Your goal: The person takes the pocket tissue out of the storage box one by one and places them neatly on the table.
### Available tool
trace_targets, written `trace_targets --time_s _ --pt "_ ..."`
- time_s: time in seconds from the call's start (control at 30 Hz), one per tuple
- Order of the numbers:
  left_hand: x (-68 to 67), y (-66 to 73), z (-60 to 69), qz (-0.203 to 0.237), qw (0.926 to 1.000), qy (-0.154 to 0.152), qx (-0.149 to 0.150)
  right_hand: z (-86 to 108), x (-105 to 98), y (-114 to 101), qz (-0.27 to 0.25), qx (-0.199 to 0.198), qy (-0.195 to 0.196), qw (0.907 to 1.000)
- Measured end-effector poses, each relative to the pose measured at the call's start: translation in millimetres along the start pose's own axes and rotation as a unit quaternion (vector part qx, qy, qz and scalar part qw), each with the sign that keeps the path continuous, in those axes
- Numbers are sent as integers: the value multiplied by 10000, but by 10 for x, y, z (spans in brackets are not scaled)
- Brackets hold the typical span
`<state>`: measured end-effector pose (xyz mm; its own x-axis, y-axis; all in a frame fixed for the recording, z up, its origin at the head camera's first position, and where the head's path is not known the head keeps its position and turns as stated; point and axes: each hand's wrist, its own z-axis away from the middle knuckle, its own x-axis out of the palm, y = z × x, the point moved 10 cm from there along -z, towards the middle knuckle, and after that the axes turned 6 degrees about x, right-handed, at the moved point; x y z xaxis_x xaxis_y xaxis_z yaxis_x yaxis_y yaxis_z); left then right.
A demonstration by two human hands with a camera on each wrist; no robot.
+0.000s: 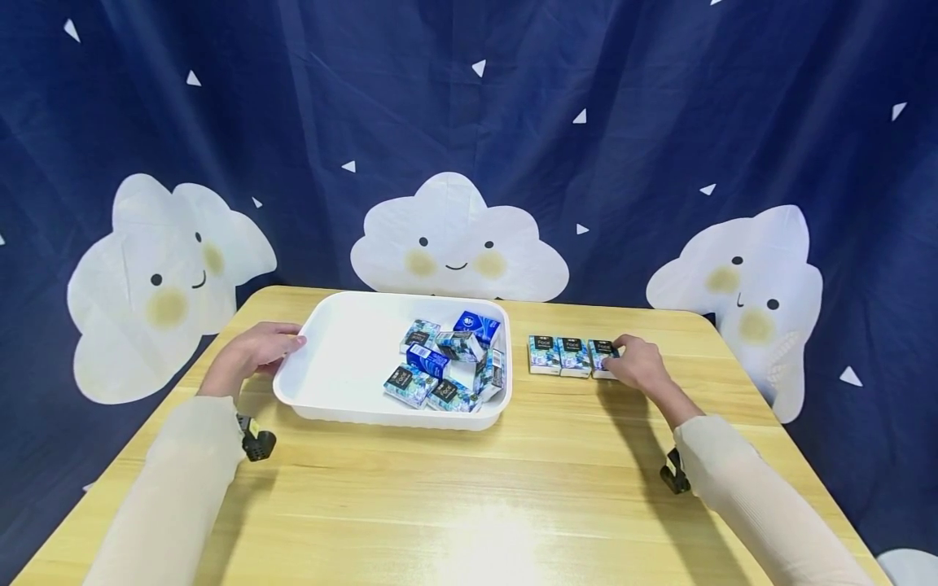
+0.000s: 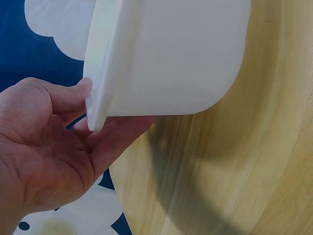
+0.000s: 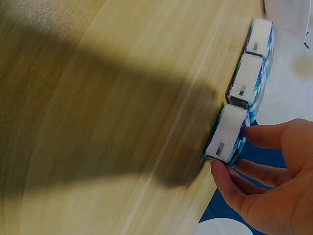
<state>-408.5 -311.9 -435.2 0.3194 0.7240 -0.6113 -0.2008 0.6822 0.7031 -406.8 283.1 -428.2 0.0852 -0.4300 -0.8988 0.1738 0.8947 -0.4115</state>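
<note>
My left hand (image 1: 260, 348) grips the left rim of a white plastic tray (image 1: 396, 418). In the left wrist view the thumb lies on the rim and the fingers reach under the tray (image 2: 176, 58). Several tissue packs (image 1: 410, 384), floral or plain blue, lie jumbled in the tray's right half. To its right, three floral tissue packs stand side by side on the table. My right hand (image 1: 641, 365) pinches the rightmost tissue pack (image 1: 598, 352) between thumb and fingers. In the right wrist view that pack (image 3: 227, 131) touches or nearly touches its neighbour (image 3: 246, 78).
A light wooden table (image 1: 410, 488) holds everything. Its far edge runs along a dark blue curtain (image 1: 454, 106) printed with white clouds and triangles. A small black camera sits at each wrist.
</note>
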Motion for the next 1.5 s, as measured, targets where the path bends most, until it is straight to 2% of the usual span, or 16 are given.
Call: trace_targets --time_s 0.17,0.43,1.03,1.23,1.5 --pt "-5 -5 0 9 10000 -5 -16 0 9 -1 -25 15 -45 10000" --pt "-11 2 -22 75 9999 70 85 3 -8 -52 -19 -90 109 9999" --pt "-11 -8 -27 115 9999 61 33 -2 24 -60 76 13 -56 10000" --pt "-13 -7 -34 90 9999 62 32 -11 7 -62 144 -23 -4 9999" --pt "-7 -16 -28 78 10000 52 18 -10 -67 -185 151 -136 143 9997"
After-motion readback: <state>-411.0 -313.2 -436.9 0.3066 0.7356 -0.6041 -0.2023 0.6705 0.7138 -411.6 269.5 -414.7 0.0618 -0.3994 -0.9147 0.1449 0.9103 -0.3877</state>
